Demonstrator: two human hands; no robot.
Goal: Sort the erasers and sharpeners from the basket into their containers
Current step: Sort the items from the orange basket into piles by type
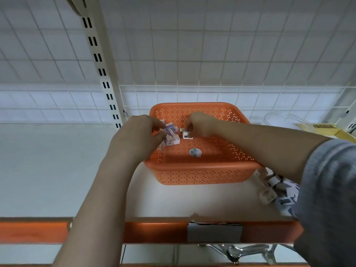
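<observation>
Orange basket under both hands.
Left hand pinches boxed erasers; right hand pinches a small white piece.

The light is soft, even and cool, and seems to fall from above; nothing glares. The orange basket throws only a faint shadow onto the pale shelf. The whole picture is slightly soft. The wire grid panel bows outward toward the corners from the wide lens. The grey sleeve at the lower right is blurred and dim.
</observation>
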